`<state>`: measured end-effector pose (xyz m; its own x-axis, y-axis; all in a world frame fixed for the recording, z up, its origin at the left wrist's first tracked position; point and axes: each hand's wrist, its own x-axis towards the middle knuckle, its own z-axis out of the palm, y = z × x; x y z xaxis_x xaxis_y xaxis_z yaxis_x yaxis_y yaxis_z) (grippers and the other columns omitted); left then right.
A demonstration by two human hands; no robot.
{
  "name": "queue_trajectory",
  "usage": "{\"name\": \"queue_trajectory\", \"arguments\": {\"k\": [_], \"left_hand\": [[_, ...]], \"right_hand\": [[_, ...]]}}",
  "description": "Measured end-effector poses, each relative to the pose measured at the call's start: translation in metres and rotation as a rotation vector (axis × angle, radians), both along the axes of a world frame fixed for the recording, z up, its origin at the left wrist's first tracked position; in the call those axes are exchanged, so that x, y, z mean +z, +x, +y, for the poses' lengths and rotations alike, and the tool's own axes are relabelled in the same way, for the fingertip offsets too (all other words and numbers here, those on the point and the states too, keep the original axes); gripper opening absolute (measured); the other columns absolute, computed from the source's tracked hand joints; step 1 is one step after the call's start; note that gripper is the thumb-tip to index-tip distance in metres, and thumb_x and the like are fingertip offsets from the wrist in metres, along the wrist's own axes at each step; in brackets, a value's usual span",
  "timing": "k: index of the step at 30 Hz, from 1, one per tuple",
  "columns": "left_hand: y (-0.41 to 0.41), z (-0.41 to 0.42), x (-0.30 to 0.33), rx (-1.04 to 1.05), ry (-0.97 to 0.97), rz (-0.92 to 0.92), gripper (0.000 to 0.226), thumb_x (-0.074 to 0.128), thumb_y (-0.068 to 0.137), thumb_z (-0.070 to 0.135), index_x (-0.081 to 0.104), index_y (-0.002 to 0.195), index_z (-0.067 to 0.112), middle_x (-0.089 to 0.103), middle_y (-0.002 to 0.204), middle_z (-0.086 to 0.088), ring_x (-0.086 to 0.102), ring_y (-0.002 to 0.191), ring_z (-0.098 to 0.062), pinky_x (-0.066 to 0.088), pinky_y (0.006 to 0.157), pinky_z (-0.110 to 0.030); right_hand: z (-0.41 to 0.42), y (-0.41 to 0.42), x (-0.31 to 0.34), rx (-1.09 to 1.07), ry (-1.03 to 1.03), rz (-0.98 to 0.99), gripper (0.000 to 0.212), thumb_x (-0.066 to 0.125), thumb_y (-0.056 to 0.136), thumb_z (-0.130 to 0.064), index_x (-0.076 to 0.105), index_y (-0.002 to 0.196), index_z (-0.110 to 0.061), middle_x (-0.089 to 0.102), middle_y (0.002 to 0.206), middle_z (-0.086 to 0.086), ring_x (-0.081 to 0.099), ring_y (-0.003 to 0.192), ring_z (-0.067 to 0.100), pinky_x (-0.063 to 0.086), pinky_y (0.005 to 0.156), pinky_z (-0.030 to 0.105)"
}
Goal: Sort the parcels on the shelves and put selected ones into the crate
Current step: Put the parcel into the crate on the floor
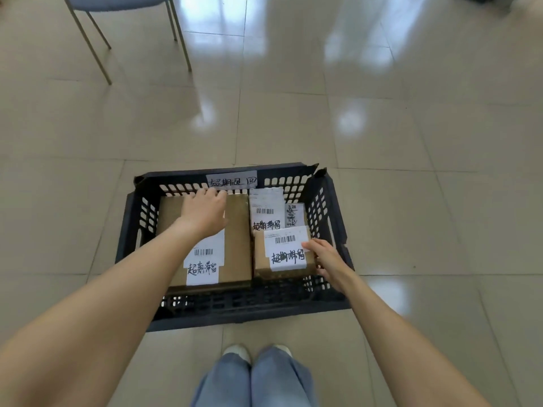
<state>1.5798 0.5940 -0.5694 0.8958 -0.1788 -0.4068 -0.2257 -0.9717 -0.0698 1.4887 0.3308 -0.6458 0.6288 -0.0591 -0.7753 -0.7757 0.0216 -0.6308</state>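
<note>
Setting: I stand over a dark slotted plastic crate (pixel 138 230) on a glossy beige tiled floor (pixel 411 142), my jeans and pale shoes (pixel 235 352) showing at the bottom edge.
Left hand: my left hand (pixel 202 214) lies palm down on the large flat brown cardboard parcel (pixel 238 239) in the crate's left half, the fingers curling over its far edge by the crate's far wall.
Right hand: my right hand (pixel 326 259) holds the right side of the small brown cardboard box (pixel 264 265) in the crate's near right corner, thumb on its white barcode label (pixel 286 248), the other fingers down its side between box and crate wall.
Other parcels: a white-labelled packet (pixel 266 212) and a smaller grey one (pixel 292 215) lie behind the small box, against the far wall.
Markings: each parcel's label carries handwritten black characters; a white paper sign (pixel 232 180) with handwriting is stuck to the crate's far rim.
Background: the metal legs of a blue-grey chair (pixel 117 1) stand at upper left, well apart from the crate.
</note>
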Motion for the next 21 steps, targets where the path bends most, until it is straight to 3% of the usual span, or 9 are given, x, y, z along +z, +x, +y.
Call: {"name": "queue_trajectory", "arguments": {"k": [3, 6, 8, 12, 16, 21], "left_hand": [[-0.002, 0.002, -0.028, 0.007, -0.005, 0.008, 0.058, 0.056, 0.091, 0.038, 0.036, 0.139, 0.012, 0.043, 0.141, -0.012, 0.04, 0.13, -0.031, 0.038, 0.099, -0.046], [-0.003, 0.005, -0.047, 0.02, -0.011, 0.02, 0.058, 0.056, 0.091, 0.037, 0.036, 0.14, 0.011, 0.042, 0.142, -0.013, 0.039, 0.131, -0.031, 0.038, 0.099, -0.046], [-0.003, 0.006, -0.054, 0.02, -0.015, 0.018, 0.06, 0.057, 0.091, 0.037, 0.035, 0.141, 0.012, 0.043, 0.141, -0.013, 0.039, 0.13, -0.032, 0.038, 0.099, -0.046], [-0.001, 0.007, -0.062, 0.017, -0.02, 0.013, 0.062, 0.058, 0.091, 0.037, 0.034, 0.142, 0.012, 0.044, 0.141, -0.013, 0.04, 0.129, -0.032, 0.037, 0.099, -0.047], [0.002, 0.007, -0.065, 0.013, -0.029, 0.005, 0.062, 0.059, 0.09, 0.037, 0.034, 0.142, 0.013, 0.044, 0.141, -0.012, 0.04, 0.129, -0.032, 0.037, 0.1, -0.048], [0.008, 0.012, -0.054, 0.031, -0.046, 0.011, 0.059, 0.059, 0.09, 0.036, 0.036, 0.139, 0.013, 0.044, 0.14, -0.012, 0.039, 0.129, -0.031, 0.037, 0.099, -0.047]], "right_hand": [[0.003, 0.005, -0.03, 0.008, 0.022, 0.021, 0.056, 0.062, 0.091, -0.025, 0.041, 0.142, -0.01, 0.065, 0.121, 0.01, 0.065, 0.098, 0.018, 0.053, 0.071, 0.03], [0.009, 0.01, -0.052, -0.012, 0.045, 0.032, 0.057, 0.063, 0.09, -0.023, 0.042, 0.141, -0.008, 0.065, 0.122, 0.011, 0.065, 0.105, 0.022, 0.055, 0.088, 0.037], [0.012, 0.013, -0.059, -0.026, 0.063, 0.036, 0.047, 0.061, 0.092, -0.023, 0.048, 0.135, -0.008, 0.067, 0.117, 0.01, 0.065, 0.106, 0.023, 0.051, 0.098, 0.041], [0.012, 0.019, -0.067, -0.062, 0.095, 0.027, 0.016, 0.055, 0.096, -0.019, 0.056, 0.112, -0.015, 0.069, 0.112, 0.008, 0.066, 0.105, 0.022, 0.051, 0.096, 0.037], [0.013, 0.021, -0.067, -0.044, 0.062, 0.016, 0.045, 0.056, 0.093, -0.02, 0.047, 0.137, -0.013, 0.064, 0.126, 0.008, 0.061, 0.116, 0.022, 0.045, 0.106, 0.045], [0.013, 0.023, -0.058, -0.022, -0.053, 0.031, 0.067, 0.061, 0.089, -0.026, 0.033, 0.149, -0.017, 0.055, 0.139, 0.01, 0.06, 0.116, 0.023, 0.046, 0.104, 0.047]]}}
